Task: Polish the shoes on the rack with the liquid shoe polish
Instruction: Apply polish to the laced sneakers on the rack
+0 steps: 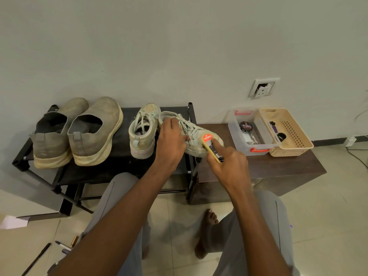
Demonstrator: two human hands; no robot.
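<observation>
A black shoe rack (pixel 123 168) stands against the wall. On its top shelf a pale laced sneaker (pixel 196 134) lies turned sideways at the right end. My left hand (pixel 171 140) grips this sneaker over its laces. My right hand (pixel 229 162) holds the liquid shoe polish bottle (pixel 212 145), orange and yellow with a dark label, its orange end pressed against the sneaker's side. The matching sneaker (pixel 142 131) stands just to the left, heel toward me. Two large grey-beige slip-on shoes (pixel 95 132) (pixel 52 136) fill the shelf's left half.
A low brown table (pixel 278 168) sits right of the rack with a clear plastic box (pixel 249 134) holding a round polish tin (pixel 246 126), and a beige basket (pixel 290 132). A wall socket (pixel 262 87) is above. Pens (pixel 63 246) lie on the tiled floor beside my knees.
</observation>
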